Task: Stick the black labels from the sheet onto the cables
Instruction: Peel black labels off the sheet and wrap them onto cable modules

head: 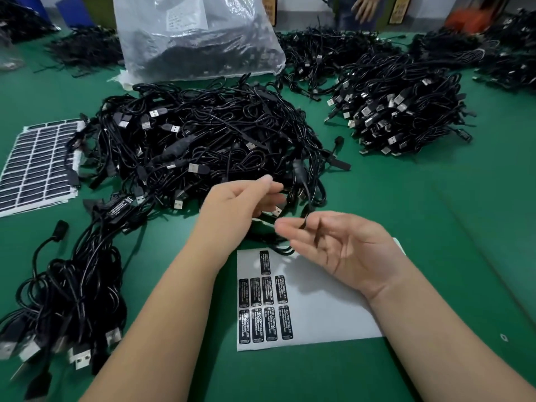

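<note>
My left hand (pixel 240 198) reaches into the near edge of the big tangle of black USB cables (pixel 217 134), its fingers curled around a cable whose silver plug (pixel 276 211) pokes out below them. My right hand (pixel 345 250) hovers palm-up over the white label sheet (pixel 324 309). It pinches a small black strip (pixel 304 222), seemingly a label seen edge-on, between thumb and forefinger. Several black labels (pixel 265 309) with white print remain on the sheet's left part. The hands are blurred by motion.
A full label sheet (pixel 34 166) lies at the far left. A bundle of labelled cables (pixel 72 288) sits front left and a stacked cable pile (pixel 400 111) back right. A clear plastic bag (pixel 197 39) stands behind. Another person's hand (pixel 366 7) shows at the top.
</note>
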Demonstrator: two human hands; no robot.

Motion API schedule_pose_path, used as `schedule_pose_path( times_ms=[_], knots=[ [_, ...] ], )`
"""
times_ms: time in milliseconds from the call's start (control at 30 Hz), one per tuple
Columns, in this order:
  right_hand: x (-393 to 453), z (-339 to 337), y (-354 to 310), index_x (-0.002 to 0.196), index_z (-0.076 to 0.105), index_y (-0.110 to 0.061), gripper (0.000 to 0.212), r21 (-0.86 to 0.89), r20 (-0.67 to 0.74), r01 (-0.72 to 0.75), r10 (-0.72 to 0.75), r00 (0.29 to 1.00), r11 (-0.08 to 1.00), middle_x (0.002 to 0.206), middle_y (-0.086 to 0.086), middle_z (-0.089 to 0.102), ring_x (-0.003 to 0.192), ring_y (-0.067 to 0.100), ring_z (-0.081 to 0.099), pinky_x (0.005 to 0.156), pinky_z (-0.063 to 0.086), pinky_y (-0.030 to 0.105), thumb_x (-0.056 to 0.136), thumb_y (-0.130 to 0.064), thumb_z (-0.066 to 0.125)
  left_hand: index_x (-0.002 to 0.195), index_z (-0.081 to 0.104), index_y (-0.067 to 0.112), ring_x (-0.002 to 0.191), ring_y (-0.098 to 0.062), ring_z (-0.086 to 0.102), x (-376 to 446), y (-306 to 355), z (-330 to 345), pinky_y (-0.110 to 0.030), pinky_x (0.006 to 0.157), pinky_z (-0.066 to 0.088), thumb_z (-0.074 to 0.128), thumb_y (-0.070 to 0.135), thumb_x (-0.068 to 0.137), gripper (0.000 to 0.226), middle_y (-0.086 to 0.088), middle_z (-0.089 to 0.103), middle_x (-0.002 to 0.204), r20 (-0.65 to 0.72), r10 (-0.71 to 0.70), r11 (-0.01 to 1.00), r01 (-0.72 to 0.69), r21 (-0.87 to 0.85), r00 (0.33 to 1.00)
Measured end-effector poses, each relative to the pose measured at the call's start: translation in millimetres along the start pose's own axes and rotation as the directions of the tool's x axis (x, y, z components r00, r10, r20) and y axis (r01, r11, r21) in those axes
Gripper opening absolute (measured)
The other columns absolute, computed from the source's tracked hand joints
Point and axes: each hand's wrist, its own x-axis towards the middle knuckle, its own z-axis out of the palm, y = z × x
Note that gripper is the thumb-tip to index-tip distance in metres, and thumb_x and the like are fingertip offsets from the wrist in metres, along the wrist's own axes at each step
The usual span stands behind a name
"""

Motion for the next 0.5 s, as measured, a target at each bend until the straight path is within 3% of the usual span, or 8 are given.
schedule_pose_path(
  times_ms=[100, 200, 333, 400, 467, 500],
  knots=[
    [2.5, 0.3, 4.5, 0.082, 0.077, -0.007, 0.019, -0.158, 0.020, -0.102, 0.107, 0.994, 0.982, 0.109, 0.022, 0.069, 0.106, 0.030, 0.067, 0.082, 0.058, 0.031, 0.079, -0.005, 0.058, 0.090, 0.075, 0.021, 0.079, -0.010, 0.070, -4.4, 1.4, 6.1, -0.024, 0.079, 0.055, 0.056, 0.028, 0.095, 0.021, 0.002, 0.076, 0.086, 0.037, 0.036, 0.999, -0.035, -0.029, 0.999],
    [3.6, -1.0, 7.0, 0.087, 0.077, -0.007, 0.021, -0.254, 0.029, -0.140, 0.152, 0.988, 0.957, 0.111, 0.022, 0.069, 0.105, 0.030, 0.067, 0.087, 0.056, 0.035, 0.080, -0.005, 0.057, 0.087, 0.075, 0.022, 0.066, -0.006, 0.063, -7.2, 0.0, 12.1, -0.019, 0.063, 0.054, 0.059, 0.016, 0.094, 0.018, 0.000, 0.075, 0.081, 0.043, 0.030, 0.993, -0.025, -0.113, 0.999],
    [3.4, -0.3, 4.7, 0.078, 0.077, -0.010, 0.022, -0.206, 0.013, -0.113, 0.118, 0.993, 0.972, 0.109, 0.019, 0.070, 0.094, 0.030, 0.070, 0.072, 0.058, 0.030, 0.078, -0.009, 0.055, 0.090, 0.070, 0.016, 0.064, -0.014, 0.064, -6.1, 3.4, 13.4, -0.025, 0.062, 0.056, 0.051, 0.014, 0.097, 0.021, 0.000, 0.067, 0.067, 0.080, -0.058, 0.913, 0.085, -0.398, 0.995],
    [2.5, -1.5, 1.5, 0.070, 0.074, -0.013, 0.005, -0.120, -0.021, -0.091, 0.089, 0.996, 0.989, 0.101, 0.017, 0.072, 0.080, 0.026, 0.072, 0.059, 0.056, 0.026, 0.069, -0.012, 0.069, 0.096, 0.064, 0.013, 0.058, -0.018, 0.064, -5.0, 6.1, 12.3, -0.033, 0.062, 0.058, 0.045, 0.015, 0.100, 0.020, -0.001, 0.065, 0.065, 0.121, -0.039, 0.837, 0.099, -0.538, 0.992],
    [1.3, -3.6, 0.4, 0.067, 0.070, -0.014, 0.022, -0.033, -0.013, -0.060, 0.060, 0.998, 0.998, 0.094, 0.015, 0.072, 0.068, 0.021, 0.070, 0.052, 0.055, 0.025, 0.053, -0.021, 0.085, 0.099, 0.064, 0.016, 0.046, -0.012, 0.056, -5.4, 6.0, 11.3, -0.033, 0.059, 0.056, 0.045, 0.016, 0.100, 0.019, 0.001, 0.062, 0.061, 0.067, 0.029, 0.827, 0.013, -0.561, 0.997],
    [1.0, -5.4, 0.8, 0.066, 0.069, -0.013, 0.028, 0.004, -0.018, -0.041, 0.041, 0.999, 0.999, 0.094, 0.014, 0.072, 0.064, 0.020, 0.069, 0.050, 0.054, 0.025, 0.048, -0.024, 0.087, 0.100, 0.066, 0.020, 0.043, -0.009, 0.050, -5.7, 5.0, 10.2, -0.032, 0.059, 0.054, 0.047, 0.017, 0.100, 0.019, 0.002, 0.061, 0.061, -0.002, 0.085, 0.866, -0.075, -0.494, 0.996]
  ],
)
